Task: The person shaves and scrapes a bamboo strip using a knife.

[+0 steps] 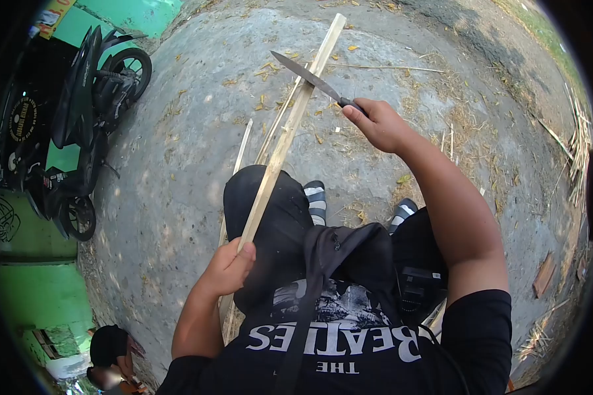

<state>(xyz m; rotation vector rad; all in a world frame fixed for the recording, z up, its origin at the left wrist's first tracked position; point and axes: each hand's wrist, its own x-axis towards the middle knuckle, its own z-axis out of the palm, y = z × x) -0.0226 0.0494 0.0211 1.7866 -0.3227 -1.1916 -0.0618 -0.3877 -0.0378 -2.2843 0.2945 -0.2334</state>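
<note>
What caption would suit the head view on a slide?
Left hand grips a long wooden strip; right hand holds a knife across it.

Gripping a long wooden strip [280, 155] near its lower end with the left hand [229, 268] — and holding a knife [321, 85] across its upper part with the right hand [377, 124]. Resting both feet [316, 203] on grey ground [171, 131] — with a motorcycle [82, 105] off left.

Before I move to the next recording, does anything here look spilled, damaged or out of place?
Nothing looks damaged or spilled. The untidy part is the ground, where yellow leaves and a thin stick lie loose. The left hand grips the wooden strip, the right hand the knife; neither looks odd.
</note>
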